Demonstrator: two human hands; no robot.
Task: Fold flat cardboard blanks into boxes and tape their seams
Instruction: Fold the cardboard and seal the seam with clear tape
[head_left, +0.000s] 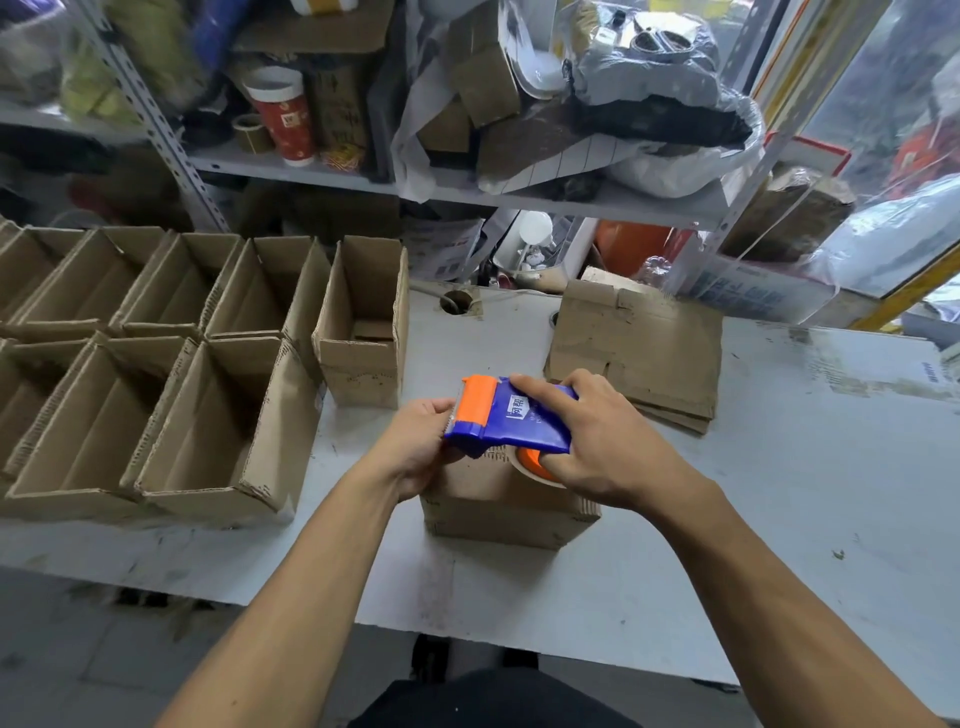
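The blue plastic tape dispenser with an orange cutter guard (506, 415) sits directly over the small closed brown cardboard box (506, 506) near the front edge of the white worktable (779, 467). The right hand (597, 441) wraps over the dispenser's top, index finger stretched forward along the blue body, thumb tucked below against the orange core of the tape roll (537, 464) (only a slice of the roll shows). The left hand (421, 441) meets the dispenser's toothed cutter end, fingers curled in toward it; whether it pinches the tape or merely steadies the edge cannot be told. Both forearms reach in bare from below, angled toward each other above the box.

The box is matte corrugated board, its side edges showing fluting, standing flat on the scuffed, stained tabletop. To the left stand rows of open-topped folded cardboard boxes (156, 364), flaps upright, packed side against side. Behind the dispenser, to the right, lies a stack of flat cardboard blanks (639, 348), slotted at the near edge. A grey metal shelf (311, 166) crowded with bags and cartons rises at the back.
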